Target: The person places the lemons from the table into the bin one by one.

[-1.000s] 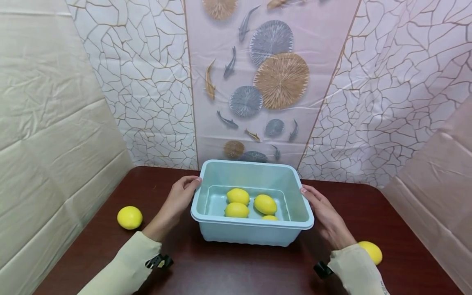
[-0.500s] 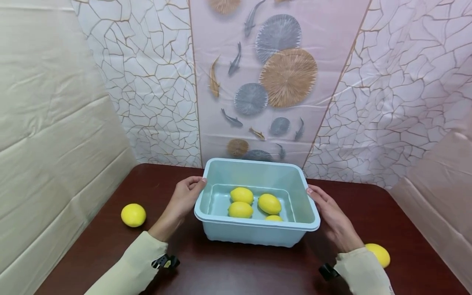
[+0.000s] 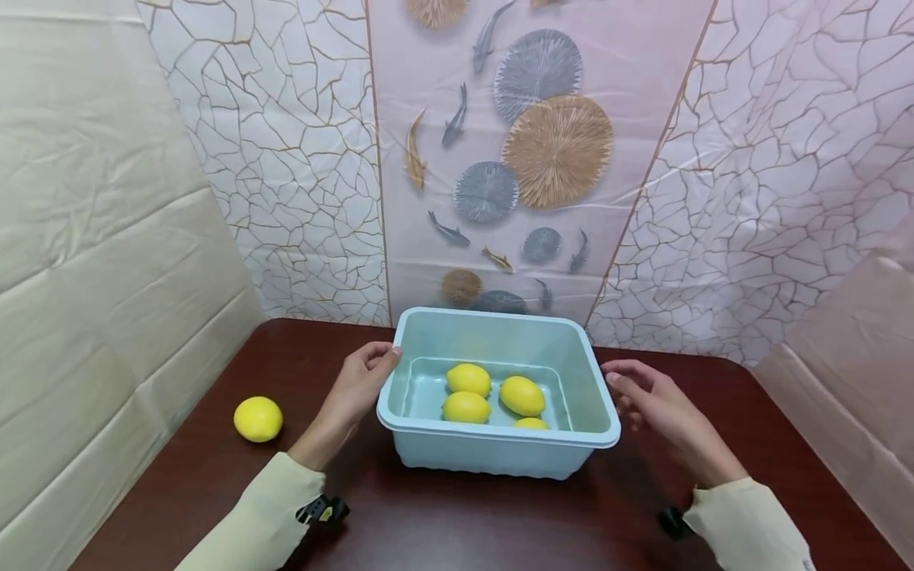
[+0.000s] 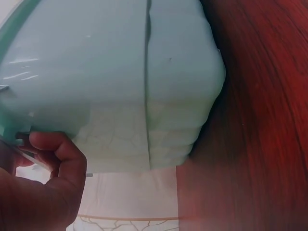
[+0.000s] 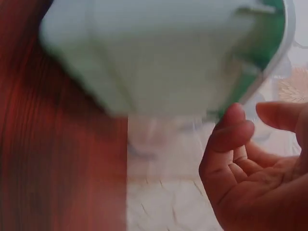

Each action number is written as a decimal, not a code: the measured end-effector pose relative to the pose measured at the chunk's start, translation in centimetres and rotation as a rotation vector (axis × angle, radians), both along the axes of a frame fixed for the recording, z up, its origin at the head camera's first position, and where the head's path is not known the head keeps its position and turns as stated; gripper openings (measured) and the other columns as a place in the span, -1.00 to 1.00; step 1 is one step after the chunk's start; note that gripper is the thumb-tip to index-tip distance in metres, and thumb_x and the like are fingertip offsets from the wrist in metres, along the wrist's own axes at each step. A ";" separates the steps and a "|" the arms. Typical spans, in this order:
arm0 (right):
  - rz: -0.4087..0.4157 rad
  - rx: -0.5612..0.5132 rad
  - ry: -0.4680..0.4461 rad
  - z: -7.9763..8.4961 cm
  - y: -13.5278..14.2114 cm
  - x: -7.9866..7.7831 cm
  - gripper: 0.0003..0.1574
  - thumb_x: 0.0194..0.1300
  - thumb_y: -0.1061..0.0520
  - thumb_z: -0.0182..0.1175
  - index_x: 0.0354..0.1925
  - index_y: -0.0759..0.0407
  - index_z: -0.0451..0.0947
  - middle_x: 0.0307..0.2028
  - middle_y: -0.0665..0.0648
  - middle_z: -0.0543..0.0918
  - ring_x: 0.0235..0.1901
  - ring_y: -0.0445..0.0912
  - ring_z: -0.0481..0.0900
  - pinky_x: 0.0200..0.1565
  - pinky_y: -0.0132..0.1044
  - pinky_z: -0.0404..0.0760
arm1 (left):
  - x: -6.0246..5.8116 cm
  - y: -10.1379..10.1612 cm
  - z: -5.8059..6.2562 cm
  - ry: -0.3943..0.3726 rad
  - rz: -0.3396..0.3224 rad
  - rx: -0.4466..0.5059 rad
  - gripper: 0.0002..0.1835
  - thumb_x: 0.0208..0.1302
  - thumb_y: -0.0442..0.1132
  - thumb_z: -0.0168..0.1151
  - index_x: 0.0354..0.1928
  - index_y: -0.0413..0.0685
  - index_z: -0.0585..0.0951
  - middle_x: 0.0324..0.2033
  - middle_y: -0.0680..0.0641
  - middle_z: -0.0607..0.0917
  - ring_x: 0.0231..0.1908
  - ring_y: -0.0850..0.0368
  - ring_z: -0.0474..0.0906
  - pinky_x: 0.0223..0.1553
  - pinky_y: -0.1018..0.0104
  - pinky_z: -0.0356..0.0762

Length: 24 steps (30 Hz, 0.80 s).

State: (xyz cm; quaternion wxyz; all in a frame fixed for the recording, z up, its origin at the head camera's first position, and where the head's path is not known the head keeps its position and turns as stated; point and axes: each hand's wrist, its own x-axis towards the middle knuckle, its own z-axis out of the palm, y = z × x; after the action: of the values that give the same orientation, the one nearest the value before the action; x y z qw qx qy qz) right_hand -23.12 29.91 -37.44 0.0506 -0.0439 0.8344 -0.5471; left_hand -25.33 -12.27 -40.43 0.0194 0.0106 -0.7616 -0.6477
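Note:
A pale blue plastic basin [image 3: 485,454] stands on the dark table, with several yellow lemons [image 3: 466,408] on its floor. My left hand [image 3: 362,377] pinches the basin's left rim between thumb and curled fingers; the left wrist view shows this grip beside the basin wall [image 4: 96,62]. At the other end, my right hand [image 3: 660,400] is just beside the right rim and no longer grips it. In the right wrist view the thumb is apart from the rim and the fingers of the hand [image 5: 250,173] are loosely bent near it. One lemon in the basin is partly hidden by the front wall.
Another lemon [image 3: 259,419] lies on the table [image 3: 457,523] to the left of the left hand. Patterned cloth [image 3: 493,254] hangs close behind the table's back edge, with plain cloth [image 3: 93,262] along the left side.
My right hand has let go of the rim and shifted slightly right. Its forearm now covers the lemon seen earlier at the right. The left hand keeps its hold; the basin stays put.

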 end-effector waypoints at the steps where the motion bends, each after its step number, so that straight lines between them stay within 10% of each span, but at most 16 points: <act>1: -0.004 0.046 0.042 0.0 0.4 0.3 -0.44 0.66 0.00 0.09 0.39 0.33 0.36 -0.31 0.05 0.56 -0.44 -0.14 0.52 -0.44 -0.26 0.55 | 0.0 -0.1 0.0 0.005 -0.006 -0.002 -0.56 0.63 -0.05 0.14 0.28 -0.26 0.53 0.11 -0.37 0.71 -0.01 -0.15 0.71 -0.13 0.24 0.70; 13: -0.058 0.703 0.515 -2.3 4.9 4.9 -0.74 0.41 0.11 0.41 0.03 0.08 0.68 -0.10 0.08 0.75 -0.16 -0.15 0.68 -0.18 -0.20 0.64 | 0.2 -0.9 -0.1 -0.015 -0.003 -0.056 -0.54 0.63 0.01 0.11 0.29 -0.20 0.52 0.11 -0.32 0.71 -0.01 -0.10 0.70 -0.05 0.16 0.70; 20: -0.039 0.815 0.458 -5.0 8.2 7.5 -0.46 0.22 0.03 0.57 0.08 0.19 0.64 0.01 0.24 0.62 -0.11 0.09 0.60 -0.20 -0.19 0.62 | 0.3 -0.7 0.0 0.000 -0.027 -0.053 -0.53 0.63 0.01 0.10 0.29 -0.21 0.52 0.08 -0.34 0.72 -0.02 -0.11 0.71 -0.10 0.20 0.69; 24: -0.001 0.847 0.561 -7.0 10.5 8.2 -0.29 -0.02 0.05 0.69 0.08 0.15 0.64 0.04 0.22 0.60 -0.07 -0.17 0.51 -0.26 -0.37 0.55 | 0.0 -0.5 0.0 -0.002 -0.031 -0.059 -0.54 0.63 0.02 0.10 0.28 -0.20 0.52 0.07 -0.32 0.73 -0.03 -0.09 0.72 -0.09 0.18 0.70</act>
State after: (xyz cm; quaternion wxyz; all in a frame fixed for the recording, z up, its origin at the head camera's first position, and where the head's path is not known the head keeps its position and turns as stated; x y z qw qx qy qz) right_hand -14.88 40.45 -44.43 -0.1624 -0.1646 0.9644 -0.1280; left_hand -25.32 -12.73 -40.46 0.0087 -0.0012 -0.7805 -0.6251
